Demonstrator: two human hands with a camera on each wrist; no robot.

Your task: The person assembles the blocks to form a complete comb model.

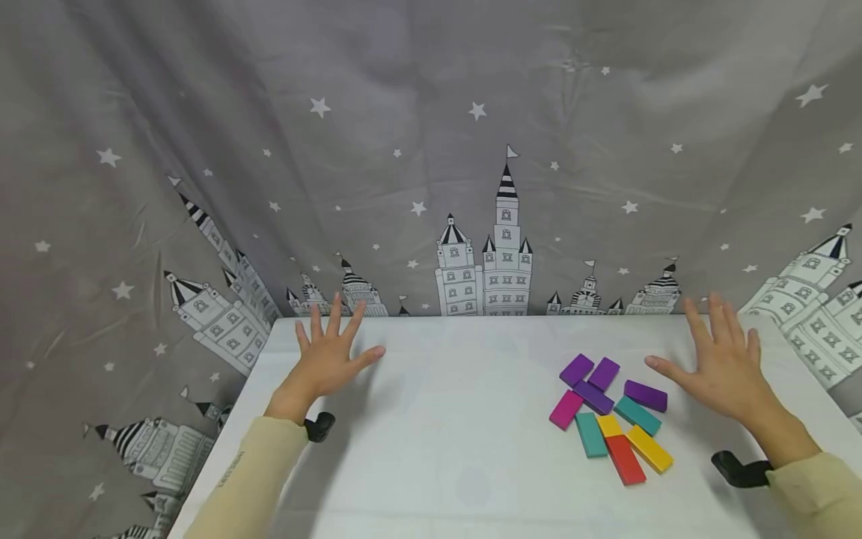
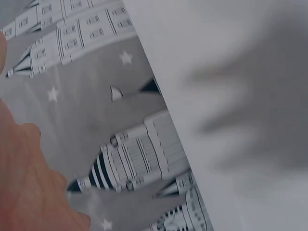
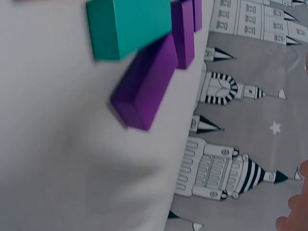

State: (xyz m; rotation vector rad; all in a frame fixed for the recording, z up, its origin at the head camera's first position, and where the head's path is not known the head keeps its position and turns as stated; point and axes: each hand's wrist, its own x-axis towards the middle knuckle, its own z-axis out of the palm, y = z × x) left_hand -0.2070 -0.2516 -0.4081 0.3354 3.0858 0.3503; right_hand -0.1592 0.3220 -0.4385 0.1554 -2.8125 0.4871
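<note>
My left hand (image 1: 328, 361) is held over the left side of the white table, fingers straight and spread, with nothing in it. Over the right side my right hand (image 1: 727, 370) is likewise spread, holding nothing. Nearest to it lies a purple block (image 1: 645, 396), also seen in the right wrist view beside a teal block (image 3: 130, 29). The group to its left has more purple blocks (image 1: 576, 369), a magenta block (image 1: 566, 410), another teal block (image 1: 591, 435), yellow blocks (image 1: 649, 448) and a red block (image 1: 625, 460), lying close together at various angles.
The white table (image 1: 458, 427) ends at the back against a grey curtain (image 1: 377, 187) printed with castles and stars, which also hangs along the left and right. A black wrist strap mount (image 1: 320, 427) sits on the left wrist, another (image 1: 739, 470) on the right.
</note>
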